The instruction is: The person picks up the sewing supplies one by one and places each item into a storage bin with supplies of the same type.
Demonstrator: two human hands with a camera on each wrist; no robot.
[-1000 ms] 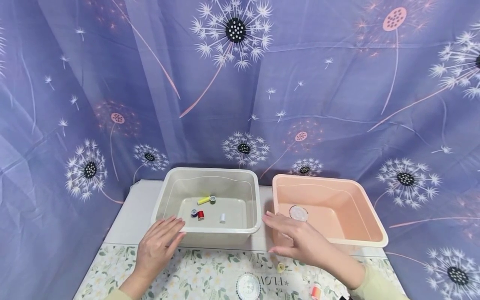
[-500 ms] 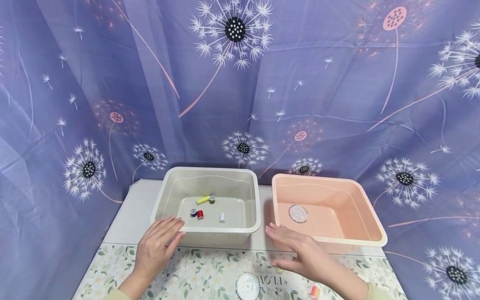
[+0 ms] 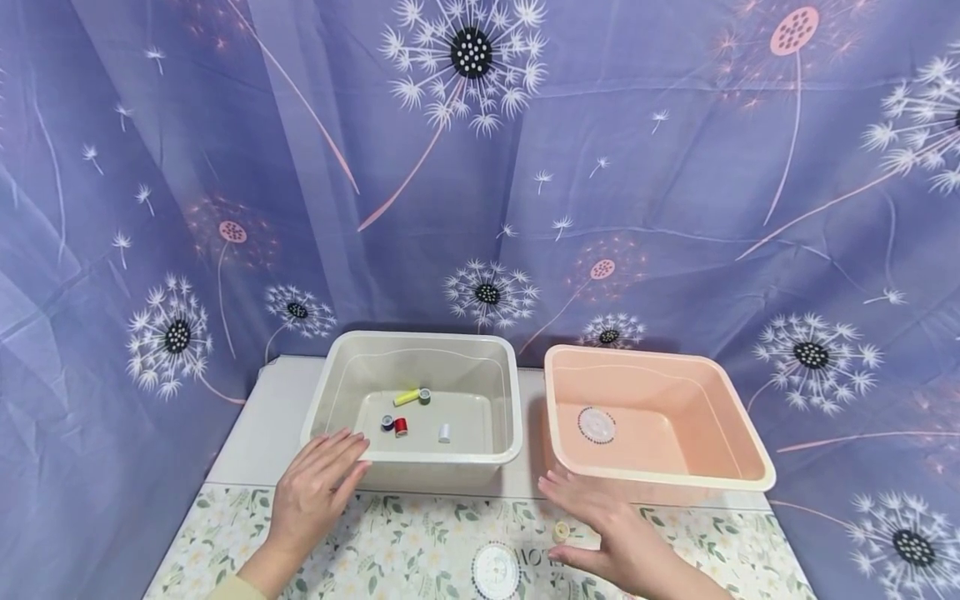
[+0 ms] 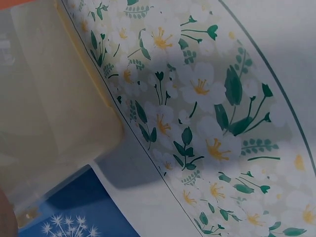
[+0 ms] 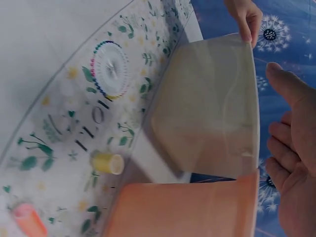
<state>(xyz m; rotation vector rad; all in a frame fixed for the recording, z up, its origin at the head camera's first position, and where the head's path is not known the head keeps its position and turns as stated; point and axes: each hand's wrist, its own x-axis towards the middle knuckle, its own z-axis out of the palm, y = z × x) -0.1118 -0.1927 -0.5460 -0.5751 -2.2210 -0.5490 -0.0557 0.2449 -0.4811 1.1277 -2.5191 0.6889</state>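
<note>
My left hand (image 3: 311,492) is at the near left of a grey plastic bin (image 3: 431,458). Its fingers lie over the rim with the thumb outside, holding the edge, as the right wrist view also shows. My right hand (image 3: 611,533) hovers empty before the pink bin (image 3: 667,482), thumb and fingers spread apart. Beyond its thumb, a pale yellow thread spool (image 3: 561,531) stands on the table. A wheel of round-headed pins (image 3: 497,571) lies nearer, to the left. In the right wrist view an orange thread spool (image 5: 29,219) lies on the tabletop.
Inside the grey bin are yellow (image 3: 407,397), dark green (image 3: 424,397), navy (image 3: 387,423), red (image 3: 401,427) and white (image 3: 444,433) spools. Another pin wheel (image 3: 596,425) lies in the pink bin. A purple dandelion curtain (image 3: 420,183) hangs behind.
My right hand has drawn back toward me from the pink bin's left front, and its forearm now hides the orange spool in the head view. The left hand has stayed put.
</note>
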